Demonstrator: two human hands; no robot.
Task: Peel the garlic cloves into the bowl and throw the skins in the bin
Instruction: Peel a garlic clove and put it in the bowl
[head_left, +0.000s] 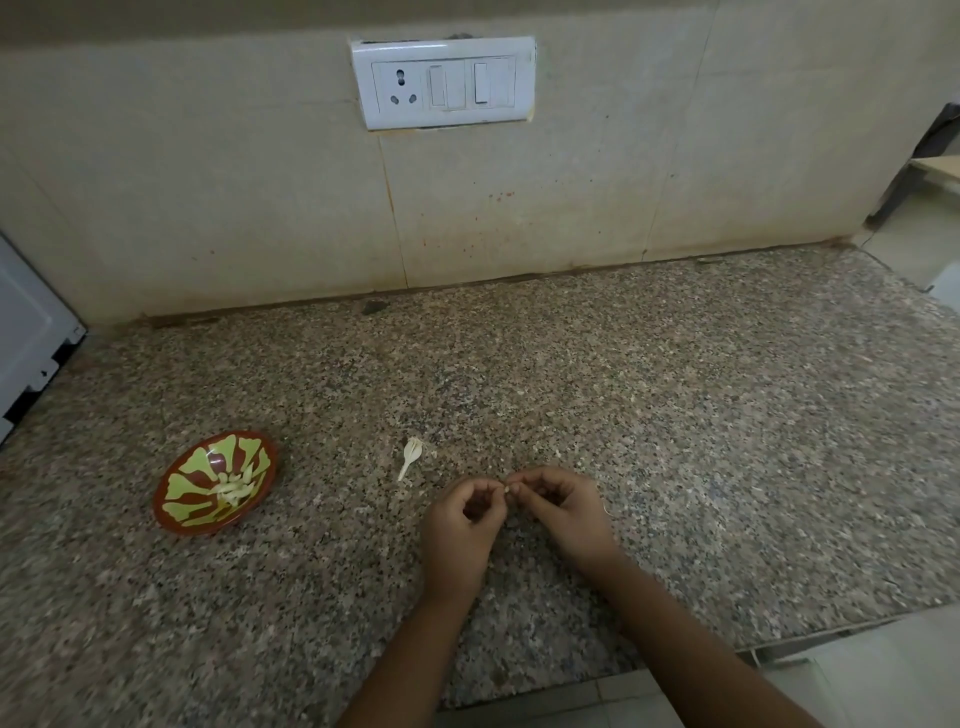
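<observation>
We pinch a small garlic clove (506, 488) between our left hand (462, 525) and right hand (563, 512) above the counter (675, 415). We'd best peel gently, then drop it in the bowl (215, 483) at left. No bin in sight.

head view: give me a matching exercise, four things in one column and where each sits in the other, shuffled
1 bowl
2 garlic clove
3 garlic stalk
4 switch plate

a on the wall tiles
b pinched between left hand and right hand
c lying loose on the counter, beyond the hands
d on the counter's left side, holding peeled cloves

Pairs: 1-d, 2-b, 3-c, 4-a
</observation>
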